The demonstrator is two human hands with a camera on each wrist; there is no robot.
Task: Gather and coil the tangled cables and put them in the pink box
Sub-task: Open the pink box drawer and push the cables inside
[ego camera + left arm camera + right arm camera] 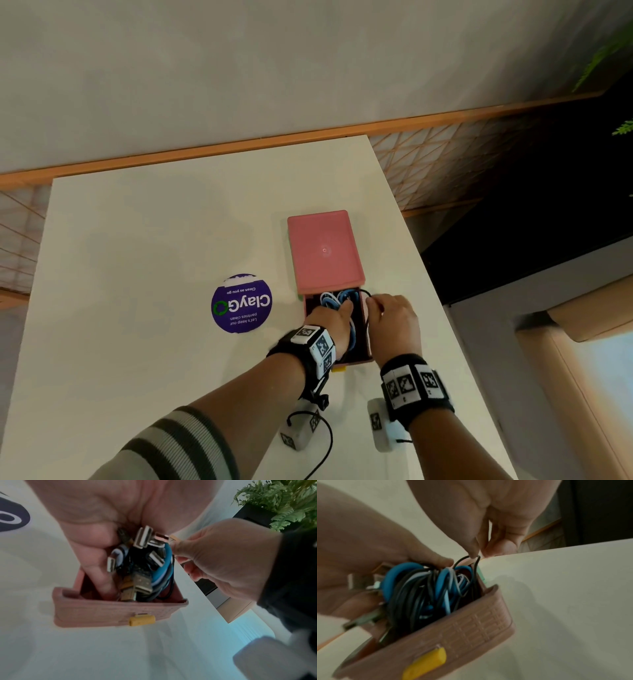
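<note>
The pink box (368, 346) lies on the white table, its lid (323, 250) folded back flat behind it. A bundle of blue, black and white cables (337, 298) (154, 568) (412, 592) with several USB plugs fills the box. My left hand (337, 310) (96, 555) (368, 561) reaches into the box and grips the bundle. At the box's right wall, my right hand (376, 303) (223, 561) (479, 551) pinches a thin black cable loop (464, 559) that sticks up above the rim. A yellow latch (142, 620) (426, 662) sits on the front wall.
A round purple sticker (241, 303) lies on the table (137, 257) left of the box. The table's right edge runs close beside my right hand. Two white marker blocks (301, 431) and a black cord hang under my wrists. A green plant (283, 504) stands beyond the table.
</note>
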